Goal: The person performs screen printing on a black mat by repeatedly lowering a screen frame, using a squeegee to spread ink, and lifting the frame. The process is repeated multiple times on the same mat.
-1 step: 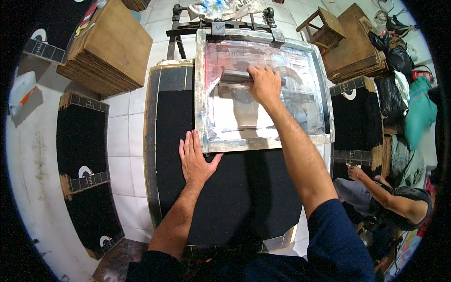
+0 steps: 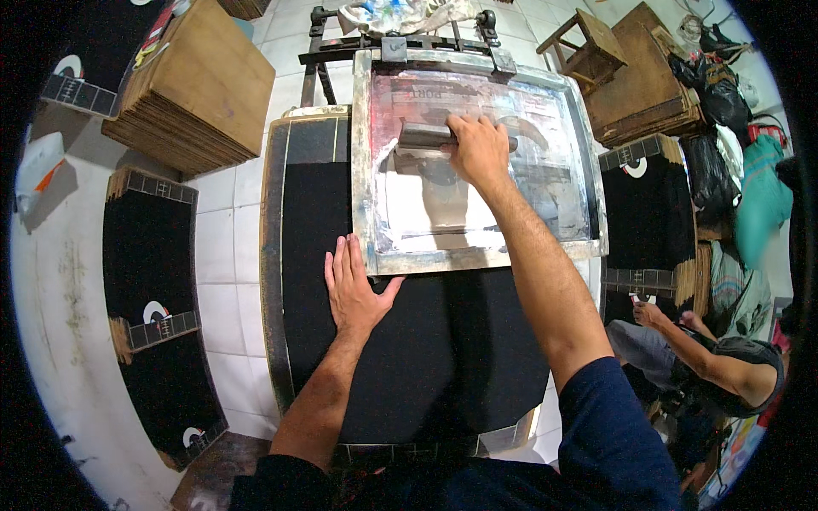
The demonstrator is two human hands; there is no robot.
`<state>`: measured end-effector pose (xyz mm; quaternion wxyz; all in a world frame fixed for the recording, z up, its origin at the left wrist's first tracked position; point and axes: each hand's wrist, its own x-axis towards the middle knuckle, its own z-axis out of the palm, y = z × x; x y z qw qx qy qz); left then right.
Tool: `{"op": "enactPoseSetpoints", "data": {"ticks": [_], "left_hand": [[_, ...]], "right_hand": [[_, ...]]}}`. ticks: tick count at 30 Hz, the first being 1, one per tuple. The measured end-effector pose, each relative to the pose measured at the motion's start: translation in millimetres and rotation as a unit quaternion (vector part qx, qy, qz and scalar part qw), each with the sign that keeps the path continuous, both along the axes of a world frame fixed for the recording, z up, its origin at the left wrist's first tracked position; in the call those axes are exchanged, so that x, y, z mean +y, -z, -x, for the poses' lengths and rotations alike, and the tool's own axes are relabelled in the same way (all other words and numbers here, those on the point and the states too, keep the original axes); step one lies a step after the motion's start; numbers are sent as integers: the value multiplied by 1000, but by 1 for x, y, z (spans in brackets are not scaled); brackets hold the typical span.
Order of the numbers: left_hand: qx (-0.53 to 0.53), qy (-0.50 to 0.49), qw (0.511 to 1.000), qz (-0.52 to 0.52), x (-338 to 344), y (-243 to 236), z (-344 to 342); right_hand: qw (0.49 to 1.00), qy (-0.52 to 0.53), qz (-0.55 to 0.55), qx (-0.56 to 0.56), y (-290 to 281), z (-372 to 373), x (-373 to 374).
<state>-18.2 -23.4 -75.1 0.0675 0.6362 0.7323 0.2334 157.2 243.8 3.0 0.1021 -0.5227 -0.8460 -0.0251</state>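
The screen frame (image 2: 361, 170) lies over the far right part of a board (image 2: 275, 255) covered in black fabric (image 2: 409, 366). Inside the frame, the right hand (image 2: 479, 153) is closed over the grip of a dark squeegee (image 2: 426, 135), which sits crosswise in the far half, its left end near the left bar and its right end well apart from the right bar. Mesh runs between the squeegee and the frame's near bar, leaving room on that side. The left hand (image 2: 354, 294) lies flat at the frame's near left corner, fingers together along the bar's outer edge, thumb spread out below the near bar.

Fabric extends left of the frame and toward the person; beyond the board's left edge runs a strip of white tile floor (image 2: 226, 247). Two metal clamps (image 2: 394, 50) meet the frame's far bar, and past them lies a stained cloth (image 2: 405, 15).

Like a shallow tray, the frame holds reddish stains at its far left and a white patch nearer the person. Well to the frame's right are black plastic bags (image 2: 710, 175) and a green sack (image 2: 757, 204); their contents are hidden. A co-worker (image 2: 711, 362) sits to its near right.
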Motion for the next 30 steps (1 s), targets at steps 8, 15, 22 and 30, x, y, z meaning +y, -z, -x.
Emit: {"op": "enactPoseSetpoints", "data": {"ticks": [8,15,22,30], "left_hand": [[21,1,1000,-4,0,7,0],[-80,-22,996,-16,4,4,-4],[-145,-47,985,-86,8,19,-15],[-213,-7,955,-205,-1,31,-16]], "right_hand": [[999,-18,33,-12,-6,-29,-118],[999,-33,7,-1,1,-40,-154],[999,-20,26,-3,-1,-42,-153],[999,-18,-8,30,-15,-39,-141]]}}
